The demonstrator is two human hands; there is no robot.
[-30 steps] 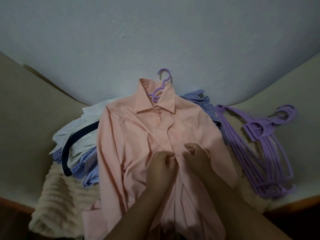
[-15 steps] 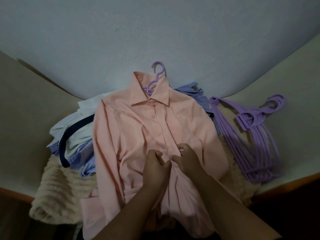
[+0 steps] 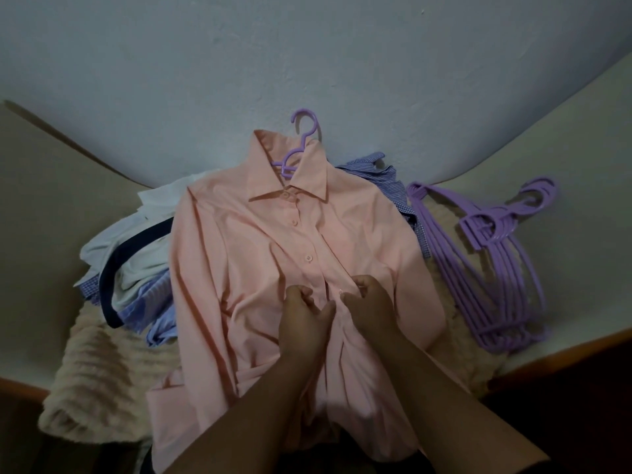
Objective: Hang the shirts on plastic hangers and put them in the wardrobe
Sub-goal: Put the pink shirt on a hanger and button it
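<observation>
A peach shirt lies face up on the bed with a purple plastic hanger inside it, the hook sticking out past the collar. Its upper buttons are fastened. My left hand pinches the left edge of the button strip at mid-chest. My right hand pinches the right edge just beside it, fingers curled into the fabric. Both forearms reach in from the bottom of the view and cover the shirt's lower front.
A stack of several purple hangers lies to the right. A pile of white, navy and blue-checked shirts lies to the left, and a blue striped shirt behind. A cream fluffy blanket lies underneath. The pale wall stands behind.
Both hands stay at the button strip at mid-chest, their fingers shifting slightly on the fabric. The view has tilted a little, so everything sits slightly higher in the frame.
</observation>
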